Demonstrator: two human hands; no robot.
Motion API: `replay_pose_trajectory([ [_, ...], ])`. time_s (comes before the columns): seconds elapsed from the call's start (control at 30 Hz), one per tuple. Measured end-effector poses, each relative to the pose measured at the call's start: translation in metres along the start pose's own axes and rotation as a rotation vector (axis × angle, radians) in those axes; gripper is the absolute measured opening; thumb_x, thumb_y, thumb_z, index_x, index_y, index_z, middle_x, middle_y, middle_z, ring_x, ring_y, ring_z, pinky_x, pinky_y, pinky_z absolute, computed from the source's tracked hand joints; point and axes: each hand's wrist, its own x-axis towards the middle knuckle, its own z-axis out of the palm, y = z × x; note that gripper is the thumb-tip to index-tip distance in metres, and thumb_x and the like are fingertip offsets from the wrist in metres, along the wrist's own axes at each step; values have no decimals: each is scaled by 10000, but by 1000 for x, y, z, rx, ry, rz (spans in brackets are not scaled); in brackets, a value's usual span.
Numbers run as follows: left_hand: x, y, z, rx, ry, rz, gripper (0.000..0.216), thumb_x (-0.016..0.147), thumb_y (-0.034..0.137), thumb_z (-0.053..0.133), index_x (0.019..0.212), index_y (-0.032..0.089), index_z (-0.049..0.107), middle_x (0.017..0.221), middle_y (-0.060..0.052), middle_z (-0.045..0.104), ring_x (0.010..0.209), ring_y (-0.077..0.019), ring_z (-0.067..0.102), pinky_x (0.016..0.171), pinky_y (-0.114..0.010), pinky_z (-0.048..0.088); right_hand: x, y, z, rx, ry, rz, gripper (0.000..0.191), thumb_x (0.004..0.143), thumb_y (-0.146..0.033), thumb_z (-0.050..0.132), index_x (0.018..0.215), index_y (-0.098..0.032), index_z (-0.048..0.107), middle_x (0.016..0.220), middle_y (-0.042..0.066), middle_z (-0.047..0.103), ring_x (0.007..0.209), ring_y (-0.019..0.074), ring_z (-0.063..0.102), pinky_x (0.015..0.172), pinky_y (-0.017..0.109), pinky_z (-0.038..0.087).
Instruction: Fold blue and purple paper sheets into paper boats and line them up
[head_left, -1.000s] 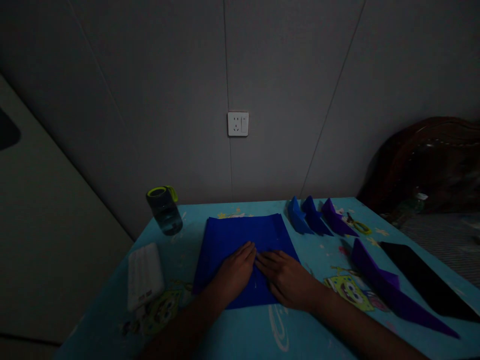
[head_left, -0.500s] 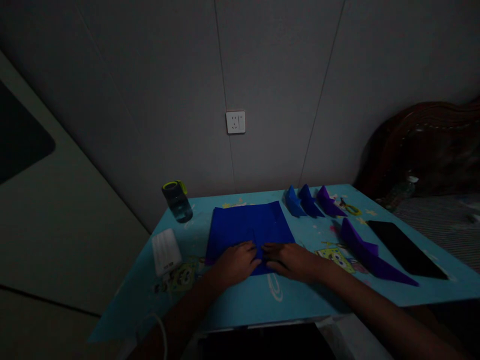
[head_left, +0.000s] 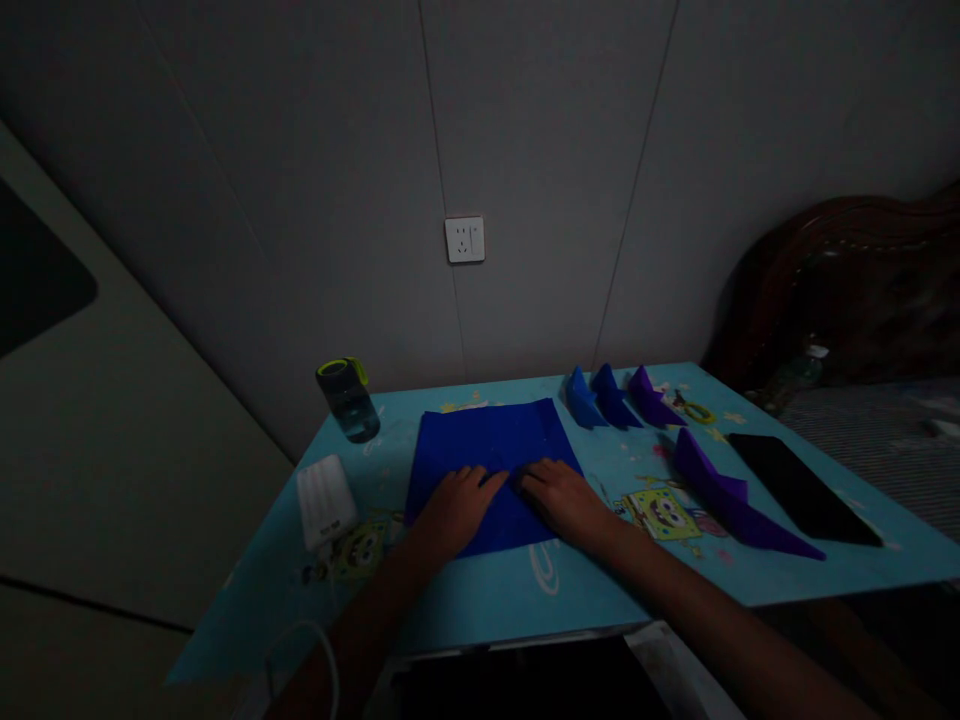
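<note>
A square of blue paper (head_left: 487, 435) lies on the table, its near part under my hands. My left hand (head_left: 459, 505) rests on its near middle, fingers bent and thumb pointing right, closed on a bit of blue paper at the centre. From the right, my right hand (head_left: 562, 497) meets the same spot, its fingers curled down onto the paper. The fingertips of both hands are close together but apart. Dim light hides the exact edge or fold between them, and whether several sheets are stacked.
A water bottle (head_left: 349, 402) and a white power bank (head_left: 327, 502) with a cable stand left. Folded paper boats, light blue (head_left: 583, 402), dark blue (head_left: 616, 402) and purple (head_left: 654, 402), line the back right. A larger purple boat (head_left: 731, 500) lies beside a black tablet-like slab (head_left: 799, 488).
My hands have shifted slightly up the paper. The left fingers now point more forward with the thumb out; the right fingers are more curled. The whole view has moved a little.
</note>
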Motion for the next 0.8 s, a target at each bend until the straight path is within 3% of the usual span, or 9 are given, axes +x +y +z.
replay_pose_trajectory([
  [0.1,4,7,6,135,7,140,350,971,126,382,1253,213,569,1308,-138,578,1186,-282,543,988,-476,425,-5,-2,0,-24,23,-9,223,951,-134,492,1061,-158,684,1251,172,609,1093,279,563,942,455,424],
  [0.2,5,12,11,172,11,238,322,965,96,376,1193,172,591,1242,-134,612,1165,-247,551,1005,-423,431,-11,5,-2,9,3,-52,192,945,-197,542,1058,-160,693,1137,141,651,1014,252,597,922,420,451],
  [0.33,3,16,8,97,5,233,288,949,235,486,1215,167,571,1171,-119,627,1110,-245,565,948,-382,481,-18,22,-3,119,-18,-182,288,927,-328,604,1178,-203,665,1135,97,657,1033,224,607,918,365,471],
  [0.43,4,21,5,98,-12,197,333,928,357,520,1181,152,589,1134,-136,634,1084,-283,572,861,-399,524,-18,28,-1,3,-8,-250,258,966,-234,530,1171,-172,674,1113,124,682,1015,235,622,896,383,481],
  [0.6,16,24,8,92,-6,119,412,920,121,428,1325,130,505,1112,-158,662,1054,-292,612,769,-380,546,-1,29,-16,-139,18,-378,254,972,-124,472,1074,-175,699,989,95,728,929,221,646,1027,468,391],
  [0.7,27,11,2,11,11,38,425,894,29,383,1265,147,555,1078,-135,695,1025,-258,650,805,-359,549,17,34,-38,-19,133,-341,254,996,-207,455,1095,-199,688,1077,88,714,1016,225,636,1067,499,352],
  [0.8,35,-8,-9,-129,154,-83,381,927,67,351,1232,145,566,1112,-125,704,1015,-222,673,895,-344,528,33,40,-53,257,431,-150,281,1003,-286,436,1196,-226,630,1262,101,629,1171,239,572,1043,464,403],
])
